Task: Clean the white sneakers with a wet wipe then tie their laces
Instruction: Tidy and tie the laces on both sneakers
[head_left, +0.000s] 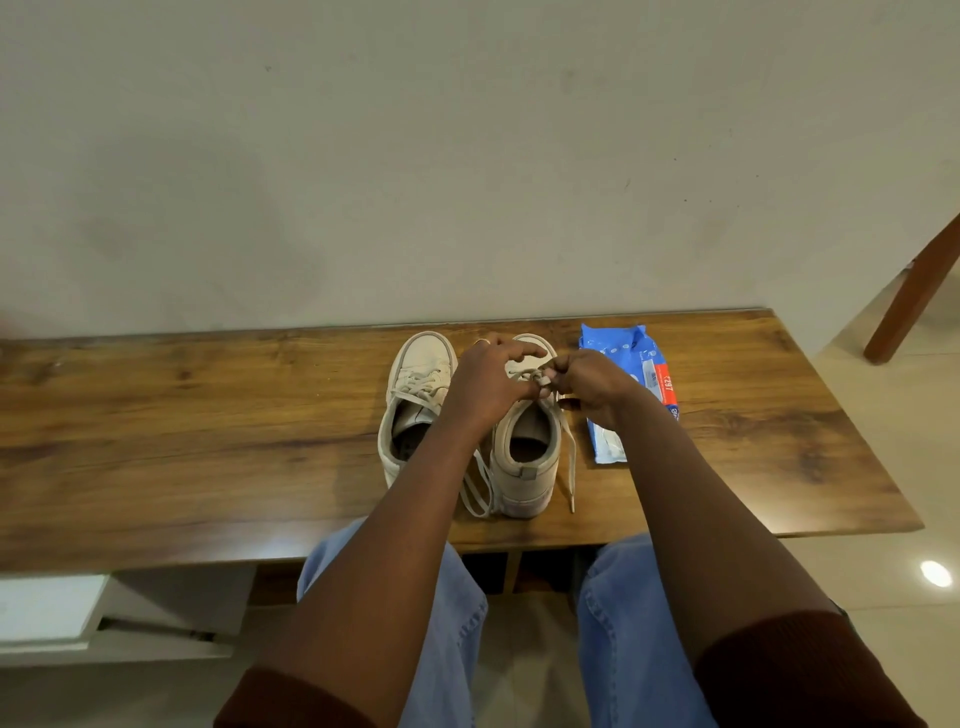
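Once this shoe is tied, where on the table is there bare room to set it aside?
Widest bare wood: left of the left sneaker, along the table to its left end. A smaller patch: right of the wipes pack, up to the right edge. Crowded: between the sneakers, and between the right sneaker and the pack, where loose laces trail.

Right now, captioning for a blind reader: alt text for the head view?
The left grip and right grip pinch the laces of one white sneaker on a wooden table; the other sneaker left of it, a blue wipes pack right of it.
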